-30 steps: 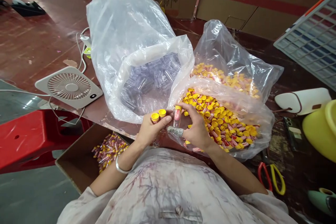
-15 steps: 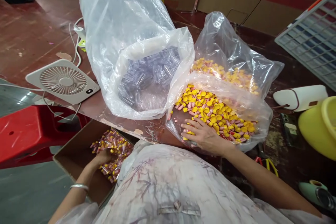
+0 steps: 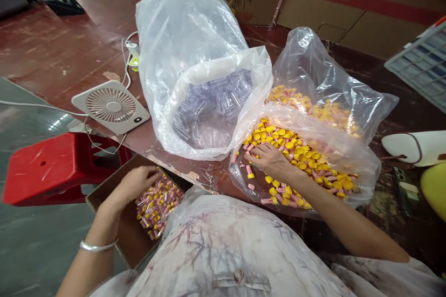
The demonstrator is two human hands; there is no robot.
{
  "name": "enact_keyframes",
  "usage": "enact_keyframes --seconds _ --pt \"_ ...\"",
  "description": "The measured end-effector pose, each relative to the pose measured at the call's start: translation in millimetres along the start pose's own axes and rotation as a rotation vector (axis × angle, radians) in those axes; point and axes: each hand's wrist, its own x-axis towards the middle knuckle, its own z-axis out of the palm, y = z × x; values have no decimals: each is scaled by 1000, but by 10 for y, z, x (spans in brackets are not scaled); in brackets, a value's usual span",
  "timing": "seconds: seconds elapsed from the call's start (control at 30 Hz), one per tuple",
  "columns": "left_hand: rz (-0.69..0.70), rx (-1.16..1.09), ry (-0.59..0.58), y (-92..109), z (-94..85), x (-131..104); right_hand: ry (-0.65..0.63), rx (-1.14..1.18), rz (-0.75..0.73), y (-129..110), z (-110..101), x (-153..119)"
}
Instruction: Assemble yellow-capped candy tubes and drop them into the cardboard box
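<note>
The left hand (image 3: 137,184), which had been low among the capped tubes (image 3: 158,209), had now risen just above them, inside the open box (image 3: 127,236); probably the finished pieces had been left there. Its fingers were bent and slightly spread, with nothing visible between them. The right hand (image 3: 273,162) had moved farther over the yellow caps (image 3: 310,158) in the clear bag (image 3: 303,55), palm down, fingers bent; whether they pinched something, I could not tell.

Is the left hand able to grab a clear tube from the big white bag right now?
Probably yes. The white bag is wide open, the clear tubes show inside, and nothing seems to block the left hand at the box.
</note>
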Motion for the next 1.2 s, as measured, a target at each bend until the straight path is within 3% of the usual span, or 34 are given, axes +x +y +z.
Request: enact_keyframes --seconds 0.07,0.13,0.2,0.3,0.4,0.47,0.53,0.63,0.8,0.93,1.07,1.2 --pt "155 84 116 413 -206 116 -1 -20 -7 -35 13 58" --pt "250 229 234 860 -274 338 13 -19 15 -73 40 95" --pt "229 392 190 1214 -204 649 36 29 69 -104 47 92" --pt "96 499 131 1451 17 1104 135 247 194 -131 -38 -14" --pt "61 489 150 1428 167 1295 278 535 334 -145 -223 -188" --pt "111 370 179 1386 195 1235 359 642 409 -156 -357 -274" --pt "225 105 174 1392 201 1068 439 696 478 -177 -472 -294" --pt "374 -330 49 1526 237 748 570 835 574 -225 -602 -190" --pt "449 -646 -120 1839 344 420 563 838 424 -309 -737 109" --pt "420 -934 -241 1954 424 381 522 723 337 -380 -728 220" --pt "285 -1314 -384 2023 520 384 479 539 218 -483 -602 235" --pt "206 -1446 -459 2115 604 395 561 379 295 -562 -438 266"
